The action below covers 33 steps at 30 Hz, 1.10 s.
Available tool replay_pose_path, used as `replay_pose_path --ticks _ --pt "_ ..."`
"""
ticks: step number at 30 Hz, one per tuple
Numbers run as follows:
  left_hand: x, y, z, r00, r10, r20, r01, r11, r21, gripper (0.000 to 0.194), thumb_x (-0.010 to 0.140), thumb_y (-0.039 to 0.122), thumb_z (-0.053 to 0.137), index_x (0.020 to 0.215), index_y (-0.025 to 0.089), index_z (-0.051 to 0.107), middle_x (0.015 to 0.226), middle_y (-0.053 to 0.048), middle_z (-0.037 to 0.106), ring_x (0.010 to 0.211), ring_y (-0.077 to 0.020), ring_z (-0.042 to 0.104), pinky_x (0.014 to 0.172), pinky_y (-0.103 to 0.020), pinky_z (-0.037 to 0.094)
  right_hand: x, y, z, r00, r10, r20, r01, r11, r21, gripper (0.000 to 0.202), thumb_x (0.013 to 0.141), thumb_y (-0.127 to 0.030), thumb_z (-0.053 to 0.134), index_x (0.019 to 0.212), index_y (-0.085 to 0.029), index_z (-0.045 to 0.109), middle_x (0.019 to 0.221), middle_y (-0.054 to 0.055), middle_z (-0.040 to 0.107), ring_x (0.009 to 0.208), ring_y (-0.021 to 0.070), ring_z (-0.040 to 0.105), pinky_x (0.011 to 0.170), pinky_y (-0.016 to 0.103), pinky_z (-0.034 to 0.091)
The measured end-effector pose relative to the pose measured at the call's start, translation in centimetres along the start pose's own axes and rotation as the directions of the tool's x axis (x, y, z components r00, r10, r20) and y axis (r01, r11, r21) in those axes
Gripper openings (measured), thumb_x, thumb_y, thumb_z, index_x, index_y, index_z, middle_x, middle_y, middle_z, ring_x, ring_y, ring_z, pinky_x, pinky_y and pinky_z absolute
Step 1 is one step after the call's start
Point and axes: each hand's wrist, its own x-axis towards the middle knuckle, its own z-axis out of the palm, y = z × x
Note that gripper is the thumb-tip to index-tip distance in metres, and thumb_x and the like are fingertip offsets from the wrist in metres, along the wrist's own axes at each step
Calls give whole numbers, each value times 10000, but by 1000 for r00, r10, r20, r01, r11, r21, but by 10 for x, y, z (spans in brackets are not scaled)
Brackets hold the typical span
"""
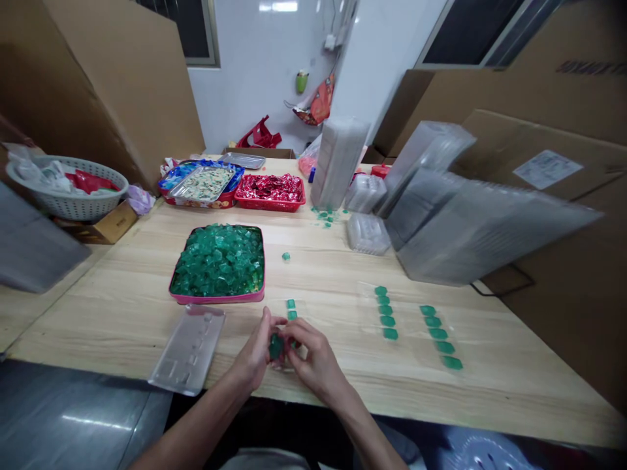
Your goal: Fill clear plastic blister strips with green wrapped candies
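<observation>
Near the table's front edge, my left hand is closed around a dark green piece. My right hand meets it from the right, fingers bent and pressed together over something small and partly hidden. Just beyond my hands, two green pieces lie in a clear strip that my hands partly cover. A pink-rimmed tray heaped with green pieces stands behind and to the left. On the right lie two clear strips, each with a row of several green pieces.
A clear plastic tray lies left of my hands. Stacks of clear trays stand at the right. Farther back are a red tray of red packets and a tray of pale pieces. A basket is at the left.
</observation>
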Motion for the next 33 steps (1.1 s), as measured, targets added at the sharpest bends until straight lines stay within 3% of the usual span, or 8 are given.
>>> replay_pose_path --ticks 3,6,8,12,17,23,28,33 --pt "-2 -1 3 999 11 40 -11 1000 6 653 680 753 459 925 156 559 664 15 540 497 -88 467 397 -187 231 2 -6 0 999 -13 44 13 1000 -3 256 708 -2 455 739 -189 628 867 51 583 862 177 550 747 284 439" --pt "-4 -2 0 997 18 72 -21 998 51 622 712 728 433 901 150 565 681 -1 570 451 -72 446 387 -190 203 0 0 -5 993 106 47 -113 979 170 142 747 -84 518 698 -180 611 799 34 580 755 156 545 685 270 429" --pt "-4 -3 -2 996 82 33 -85 992 94 524 722 641 504 844 137 581 651 2 558 451 -69 440 387 -190 190 -3 8 -9 977 209 54 -215 920 328 40 737 -171 601 699 -174 612 745 14 568 691 142 524 635 254 411" --pt "-4 -2 -4 987 158 28 -161 973 163 243 625 314 670 756 119 606 476 63 433 428 -51 363 404 -185 179 -7 19 -15 904 402 147 -411 719 561 158 690 -295 690 716 -153 627 571 -34 501 524 94 433 513 217 345" --pt "-2 2 2 980 184 80 -195 966 167 211 548 182 684 735 124 606 536 56 488 431 -30 327 406 -177 189 -7 18 -22 882 435 180 -445 646 620 225 666 -346 701 708 -144 611 546 -29 517 504 93 440 495 215 369" --pt "7 -23 1 978 208 -10 -187 898 398 133 584 165 620 710 129 596 552 35 515 483 -76 439 433 -179 321 -13 29 -23 903 411 128 -429 832 352 91 693 -243 599 674 -158 572 534 -42 486 496 99 433 488 214 356" --pt "15 -42 -1 943 330 45 -241 583 776 100 649 80 521 647 136 604 557 9 562 548 -118 532 532 -213 393 -24 38 -16 939 338 62 -333 940 -76 120 699 -95 493 649 -160 581 556 -22 524 549 119 475 548 226 346" --pt "15 -40 4 921 376 99 -264 417 870 172 678 73 503 635 154 649 599 -25 614 607 -159 542 614 -264 365 -25 37 -14 968 248 38 -232 944 -234 198 749 -66 456 693 -163 619 669 23 582 629 147 537 609 242 389"
